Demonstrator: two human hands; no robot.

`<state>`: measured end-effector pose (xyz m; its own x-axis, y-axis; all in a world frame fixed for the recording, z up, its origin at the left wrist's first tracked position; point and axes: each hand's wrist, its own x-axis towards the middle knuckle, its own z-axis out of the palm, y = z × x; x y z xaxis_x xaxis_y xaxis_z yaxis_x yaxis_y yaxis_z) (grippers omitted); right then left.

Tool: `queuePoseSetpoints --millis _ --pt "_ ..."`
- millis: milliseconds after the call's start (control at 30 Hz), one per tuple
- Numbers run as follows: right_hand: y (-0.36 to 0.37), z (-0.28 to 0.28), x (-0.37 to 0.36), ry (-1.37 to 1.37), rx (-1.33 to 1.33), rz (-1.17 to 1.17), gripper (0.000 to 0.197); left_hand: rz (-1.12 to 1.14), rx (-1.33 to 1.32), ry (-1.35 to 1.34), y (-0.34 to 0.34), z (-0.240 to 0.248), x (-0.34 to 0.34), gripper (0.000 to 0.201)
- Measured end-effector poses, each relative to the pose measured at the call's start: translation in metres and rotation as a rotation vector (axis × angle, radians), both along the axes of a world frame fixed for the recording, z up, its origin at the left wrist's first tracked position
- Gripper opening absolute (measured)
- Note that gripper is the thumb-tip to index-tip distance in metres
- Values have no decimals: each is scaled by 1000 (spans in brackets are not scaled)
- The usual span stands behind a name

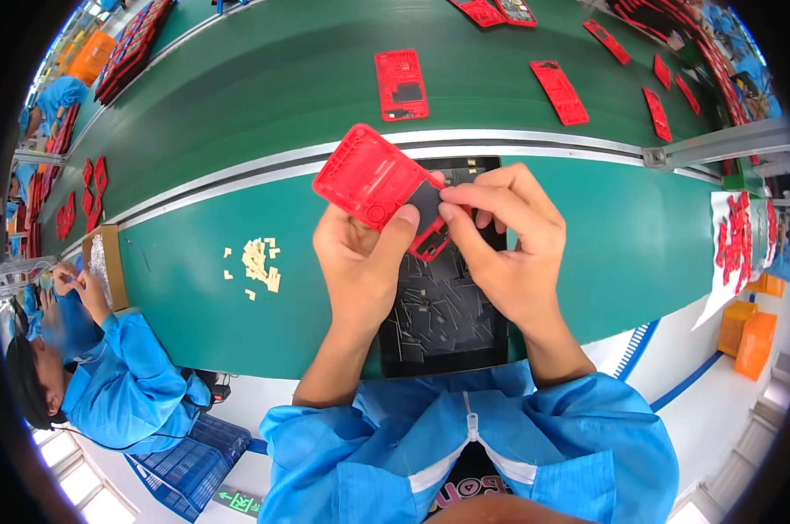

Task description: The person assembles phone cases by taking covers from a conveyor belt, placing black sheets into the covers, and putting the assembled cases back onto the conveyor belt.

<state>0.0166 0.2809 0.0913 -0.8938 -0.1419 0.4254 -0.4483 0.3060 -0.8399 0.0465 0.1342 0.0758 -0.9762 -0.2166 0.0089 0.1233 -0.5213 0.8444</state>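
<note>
A red plastic phone housing (370, 177) with a dark patch on its inner side is held up, tilted, above the bench. My left hand (364, 262) grips it from below, the thumb pressing on its inner face. At the housing's right edge, my right hand (515, 231) pinches with thumb and forefinger; whatever those fingertips hold is too small or hidden to make out. Under both hands lies a black tray (447, 345) with many thin dark strips scattered in it.
Small cream L-shaped pieces (255, 266) lie in a pile on the green bench (622, 244). Beyond a metal rail, a green conveyor belt (325, 96) carries several red housings (401, 85). A co-worker in a blue sleeve (146, 358) sits at left beside a cardboard box (107, 266).
</note>
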Motion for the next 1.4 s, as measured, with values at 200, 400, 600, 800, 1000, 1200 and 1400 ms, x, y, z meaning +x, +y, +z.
queuePoseSetpoints --millis 200,400,600,800,1000,1200,1400 --pt "-2 -3 6 -11 -25 54 20 32 -60 -65 0 0 5 19" --pt "-2 -10 11 -528 -193 243 3 108 -105 -123 6 9 12 20" --pt "-8 -10 14 -470 -435 251 3 98 -115 -152 8 9 10 20" --pt "-8 -11 10 -331 -258 277 6 134 -84 -85 4 1 11 20" --pt "-3 5 9 -274 -212 287 10 56 -1 31 7 8 15 25" --pt "-8 10 6 -221 -288 308 10 31 23 243 5 -7 13 27" --pt "-5 9 5 -151 -266 350 10 48 -64 349 8 -10 12 31"
